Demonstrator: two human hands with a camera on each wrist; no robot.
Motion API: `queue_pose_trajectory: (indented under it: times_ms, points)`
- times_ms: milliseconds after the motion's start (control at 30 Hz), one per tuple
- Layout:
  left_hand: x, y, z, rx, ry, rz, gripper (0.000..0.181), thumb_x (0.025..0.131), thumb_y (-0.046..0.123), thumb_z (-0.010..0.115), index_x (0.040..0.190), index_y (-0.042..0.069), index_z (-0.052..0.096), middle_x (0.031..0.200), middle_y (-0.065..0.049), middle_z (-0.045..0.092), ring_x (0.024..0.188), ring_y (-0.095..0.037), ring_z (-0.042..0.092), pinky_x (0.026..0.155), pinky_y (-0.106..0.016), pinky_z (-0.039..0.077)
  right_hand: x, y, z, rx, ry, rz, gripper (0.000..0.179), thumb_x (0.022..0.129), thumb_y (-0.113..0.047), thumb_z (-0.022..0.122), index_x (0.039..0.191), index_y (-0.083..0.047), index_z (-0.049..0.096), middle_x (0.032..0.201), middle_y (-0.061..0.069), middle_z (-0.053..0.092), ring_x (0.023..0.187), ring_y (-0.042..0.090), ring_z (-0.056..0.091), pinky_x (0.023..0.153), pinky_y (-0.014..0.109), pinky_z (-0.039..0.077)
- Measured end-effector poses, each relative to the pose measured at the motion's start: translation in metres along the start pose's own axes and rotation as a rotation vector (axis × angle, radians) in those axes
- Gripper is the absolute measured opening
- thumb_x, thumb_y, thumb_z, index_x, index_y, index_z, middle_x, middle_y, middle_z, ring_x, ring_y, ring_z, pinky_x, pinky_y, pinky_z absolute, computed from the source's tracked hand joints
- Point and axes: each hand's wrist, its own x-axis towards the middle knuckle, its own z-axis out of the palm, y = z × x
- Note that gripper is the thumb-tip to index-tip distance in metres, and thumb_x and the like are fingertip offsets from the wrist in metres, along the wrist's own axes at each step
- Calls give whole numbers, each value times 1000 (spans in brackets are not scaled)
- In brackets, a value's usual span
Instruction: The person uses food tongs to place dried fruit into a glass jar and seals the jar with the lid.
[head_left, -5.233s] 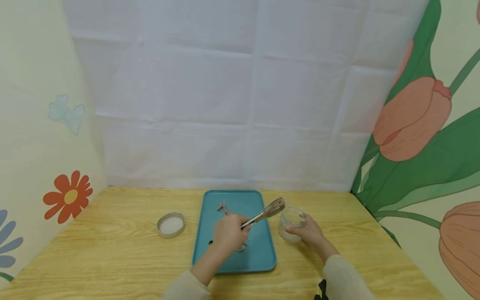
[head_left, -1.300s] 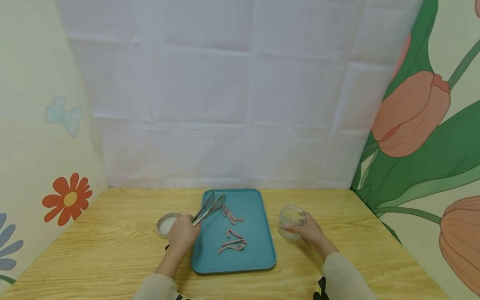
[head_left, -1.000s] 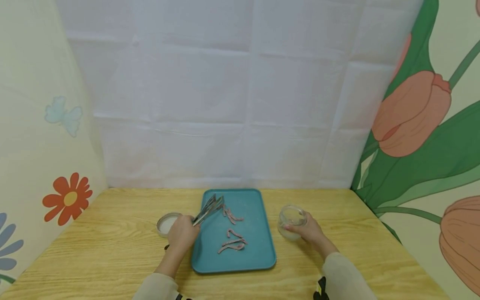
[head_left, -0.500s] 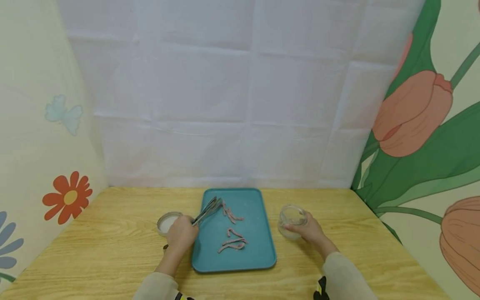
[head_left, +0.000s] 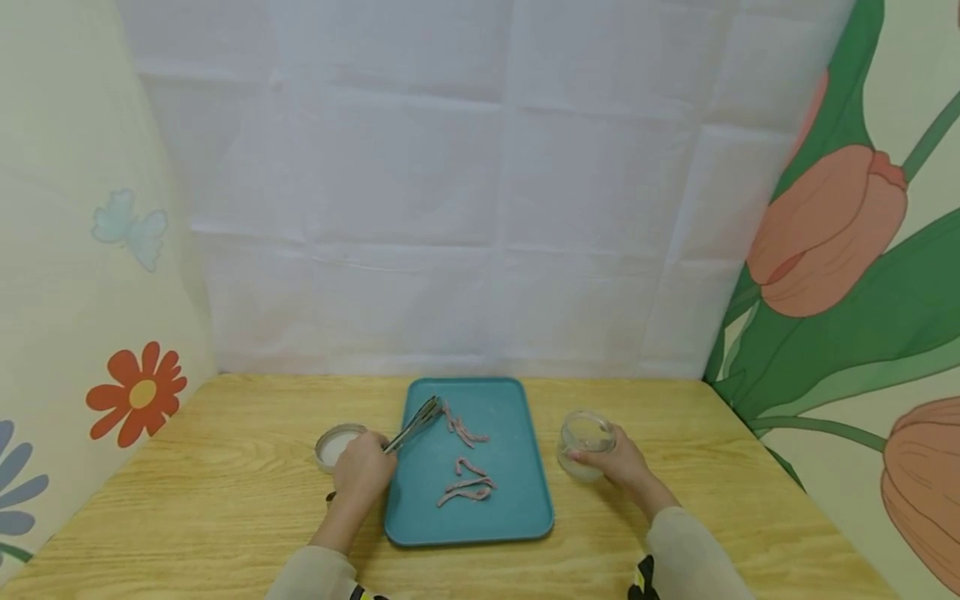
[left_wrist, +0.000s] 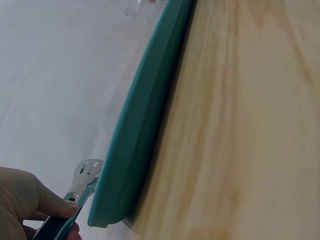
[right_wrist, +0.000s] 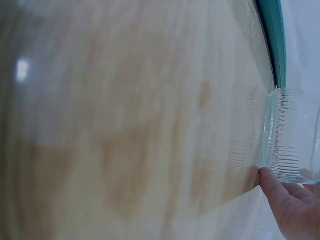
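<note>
My left hand [head_left: 364, 463] grips metal tongs [head_left: 412, 426] by their dark handles, beside the left edge of the blue-green tray [head_left: 517, 517]. The tongs' tips are close together at the far-left end of a group of thin pinkish strips [head_left: 463, 429]. A second group of pinkish strips [head_left: 467, 487] lies nearer the front of the tray. In the left wrist view, the slotted tong head [left_wrist: 88, 172] shows above the tray's wall. My right hand [head_left: 622, 460] holds a clear glass jar [head_left: 587, 433] upright on the table, its ribbed wall visible in the right wrist view.
A round lid [head_left: 330, 450] with a pale inside lies on the wooden table [head_left: 225, 483], partly behind my left hand. A white sheet [head_left: 420, 250] hangs behind the table, with flower-painted walls to either side.
The left hand has brought the tongs from beside the jar's mouth leftward over the tray. Their spread jaws have since drawn together by the far strips. The right hand stays on the jar.
</note>
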Motion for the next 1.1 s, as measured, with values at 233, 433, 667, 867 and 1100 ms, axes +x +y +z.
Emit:
queue_pose_trajectory:
  times_ms: [233,433,667,867,1100]
  points:
    - [-1,1,-2,-4,20,10,11,71,5,55,71,6,65,58,-3,53,49,-19,45,42,-33,34,1,2,0,0,2,2,91,65,-32,74,130,6,22,124,29,34,110,38,36,86,48,32]
    - [-2,4,-3,-16,41,10,13,71,5,56,78,6,67,64,-5,57,51,-18,46,42,-32,35,1,1,0,-1,2,1,89,66,-30,74,130,6,22,123,29,35,108,38,37,85,48,32]
    - [-2,11,-7,-13,42,-11,15,72,7,56,81,7,67,67,-6,59,51,-20,47,41,-33,34,1,1,0,-2,-2,8,90,65,-31,74,130,5,22,123,29,35,109,38,37,86,48,31]
    - [-3,20,-11,-6,31,-20,15,74,13,61,87,8,67,73,-8,61,54,-21,49,42,-34,35,0,1,0,-5,-3,10,90,66,-31,74,130,4,22,124,28,34,109,38,36,86,49,31]
    - [-5,33,-14,-13,50,48,12,75,14,64,85,11,68,71,-4,60,54,-17,50,40,-30,35,-1,-2,0,-21,-3,12,88,67,-31,73,131,3,22,126,29,31,111,40,34,86,49,30]
